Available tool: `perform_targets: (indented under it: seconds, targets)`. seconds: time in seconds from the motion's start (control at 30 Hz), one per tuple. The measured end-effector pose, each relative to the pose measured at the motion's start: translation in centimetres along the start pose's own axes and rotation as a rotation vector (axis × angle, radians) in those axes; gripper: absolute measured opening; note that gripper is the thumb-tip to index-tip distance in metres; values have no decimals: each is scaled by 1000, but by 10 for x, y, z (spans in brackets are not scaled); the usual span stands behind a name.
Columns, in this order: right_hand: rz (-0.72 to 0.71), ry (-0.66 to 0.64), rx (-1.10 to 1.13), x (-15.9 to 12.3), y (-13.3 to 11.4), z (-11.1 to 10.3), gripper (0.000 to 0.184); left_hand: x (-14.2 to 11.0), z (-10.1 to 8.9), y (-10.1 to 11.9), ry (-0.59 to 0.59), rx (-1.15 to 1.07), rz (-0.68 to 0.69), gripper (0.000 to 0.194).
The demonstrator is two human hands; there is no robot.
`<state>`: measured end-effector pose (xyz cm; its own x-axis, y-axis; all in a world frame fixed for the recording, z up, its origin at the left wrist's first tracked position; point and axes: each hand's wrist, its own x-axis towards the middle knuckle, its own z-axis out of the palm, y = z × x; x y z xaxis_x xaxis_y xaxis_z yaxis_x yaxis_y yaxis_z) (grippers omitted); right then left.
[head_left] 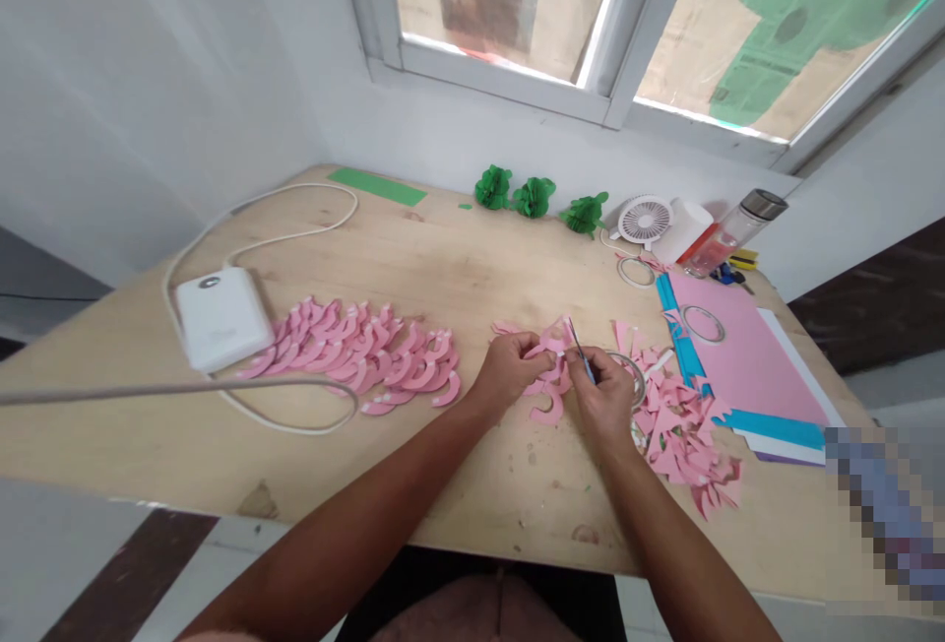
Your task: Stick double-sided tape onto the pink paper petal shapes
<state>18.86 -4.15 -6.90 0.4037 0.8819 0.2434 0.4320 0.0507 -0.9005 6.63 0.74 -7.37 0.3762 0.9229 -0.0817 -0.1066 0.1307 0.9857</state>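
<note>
My left hand pinches a curved pink paper piece over the middle of the table. Close beside it, my right hand is closed around a pair of scissors, whose blades point up and away from me next to the paper. Below the hands lies another pink paper arc. To the left, many pink paper arcs lie in overlapping rows, several with small white patches on their ends. Right of my right hand is a heap of pink paper scraps, with a tape roll partly hidden by the hand.
A white box-shaped device with a cable stands at left. Green paper flowers, a small fan and a bottle line the wall. Pink sheets, blue strips and a tape ring lie at right.
</note>
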Motion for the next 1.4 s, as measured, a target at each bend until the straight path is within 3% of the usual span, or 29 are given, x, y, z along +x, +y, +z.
perform_targets:
  seconds: [0.27,0.57,1.4]
  targets:
    - [-15,0,-15,1,2,0,24,-1,1,5,-2,-47,-21,17]
    - [-25,-22,-4,-1,-14,-6,21,0,-1,4,-31,-122,-59,18]
    - [19,-16,42,5,5,0,21,-2,-1,9,-75,-182,-33,20]
